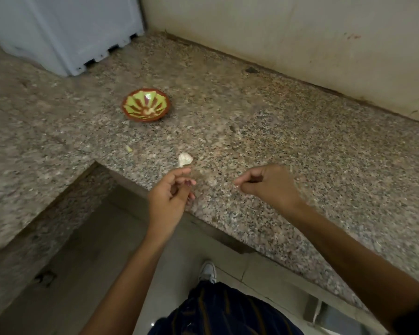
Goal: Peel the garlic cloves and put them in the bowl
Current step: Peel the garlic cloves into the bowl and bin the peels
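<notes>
Peeling is under way: the left hand (pixel 169 192) pinches a white papery garlic piece (pixel 184 159); the right hand (pixel 264 184) pinches a tiny scrap, probably skin, over the speckled granite desk (pixel 276 131). Next, probably strip the rest, then reach far-left to the red-and-green bowl (pixel 146 108).

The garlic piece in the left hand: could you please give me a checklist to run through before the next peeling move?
1. Left hand pinches the white garlic piece by its stem: ok.
2. Right hand ready to peel: cannot tell; its fingertips are pinched, perhaps on a scrap of skin, blurred.
3. Red and green patterned clay bowl upright on the speckled granite counter: ok.
4. Bowl holds pale pieces already: ok, though too blurred to say they are peeled.
5. Small pale scrap lies loose on the counter: cannot tell whether clove or skin.
</notes>
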